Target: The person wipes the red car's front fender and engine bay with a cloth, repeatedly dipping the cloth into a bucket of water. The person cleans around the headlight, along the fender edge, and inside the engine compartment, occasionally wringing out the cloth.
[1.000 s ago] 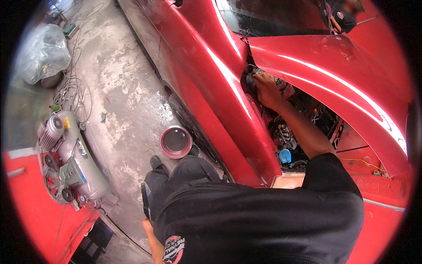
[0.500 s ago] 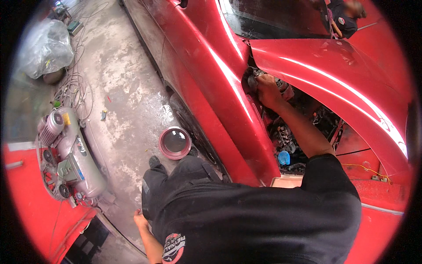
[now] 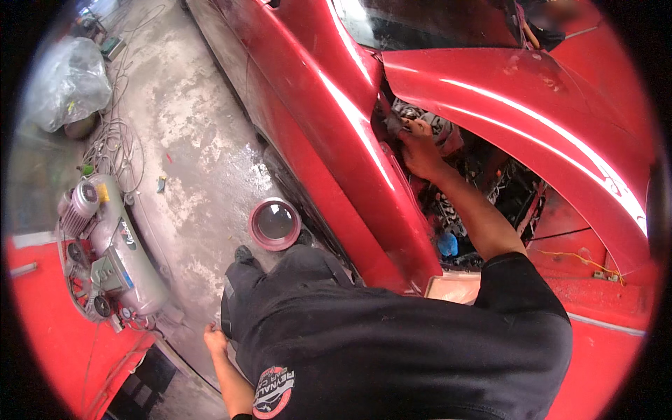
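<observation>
A person in a black shirt leans over a red car point(image 3: 350, 133), right hand point(image 3: 420, 150) reaching into the gap between the fender point(image 3: 378, 210) and the raised hood point(image 3: 532, 119), at the rear corner of the engine bay. Its grip is closed on a small dark piece point(image 3: 393, 124) pressed against the fender's inner edge. The left hand point(image 3: 215, 341) hangs low beside the thigh, fingers loosely curled, holding nothing. A red bowl point(image 3: 274, 224) sits on the concrete floor point(image 3: 189, 140) near the person's shoe; a grey compressor point(image 3: 115, 252) stands well to the left
</observation>
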`<state>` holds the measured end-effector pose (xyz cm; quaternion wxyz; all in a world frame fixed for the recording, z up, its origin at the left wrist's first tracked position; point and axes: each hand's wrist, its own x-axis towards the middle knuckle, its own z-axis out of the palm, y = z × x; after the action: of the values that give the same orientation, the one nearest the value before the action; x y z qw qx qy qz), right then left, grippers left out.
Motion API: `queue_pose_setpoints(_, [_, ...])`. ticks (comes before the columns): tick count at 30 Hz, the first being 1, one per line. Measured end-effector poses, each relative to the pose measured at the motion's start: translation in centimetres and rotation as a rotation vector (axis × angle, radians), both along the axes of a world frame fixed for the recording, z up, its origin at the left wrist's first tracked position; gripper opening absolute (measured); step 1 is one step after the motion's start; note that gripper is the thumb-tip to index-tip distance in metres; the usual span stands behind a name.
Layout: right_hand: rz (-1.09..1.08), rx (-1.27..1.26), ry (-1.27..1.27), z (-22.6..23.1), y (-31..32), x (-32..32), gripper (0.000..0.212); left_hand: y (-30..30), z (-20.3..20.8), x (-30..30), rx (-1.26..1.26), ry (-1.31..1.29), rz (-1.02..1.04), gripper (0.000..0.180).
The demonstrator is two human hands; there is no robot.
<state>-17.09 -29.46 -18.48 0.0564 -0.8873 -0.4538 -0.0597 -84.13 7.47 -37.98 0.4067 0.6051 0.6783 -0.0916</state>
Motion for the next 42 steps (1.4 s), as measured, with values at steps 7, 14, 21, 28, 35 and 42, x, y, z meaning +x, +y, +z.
queue_pose_setpoints(7, [-0.031, -0.088, 0.041, 1.7, 0.0, -1.4, 0.055, 0.6, -3.3, -0.1, -0.03, -0.06, -0.034, 0.046])
queue_pose_setpoints(14, [-0.125, -0.16, -0.019, 0.7, 0.8, 0.2, 0.055, 1.8, -5.8, 2.3, -0.079, -0.123, -0.196, 0.044])
queue_pose_setpoints(21, [-0.252, 0.364, 0.229, 0.6, 1.4, 1.6, 0.051, 4.2, 0.6, 7.4, 0.016, -0.116, -0.26, 0.041])
queue_pose_setpoints(28, [-0.194, -0.048, -0.11, -0.1, 1.6, -0.8, 0.049, 4.0, 2.3, 7.3, -0.059, -0.073, -0.141, 0.038])
queue_pose_setpoints(35, [-0.258, -0.025, -0.285, -0.9, 3.0, 2.5, 0.032, 2.5, -4.0, -1.7, 0.002, -0.045, -0.181, 0.04])
queue_pose_setpoints(42, [-0.054, 0.049, -0.157, -1.6, 2.5, 2.3, 0.027, 1.4, -9.2, -8.5, -0.081, -0.01, -0.197, 0.038])
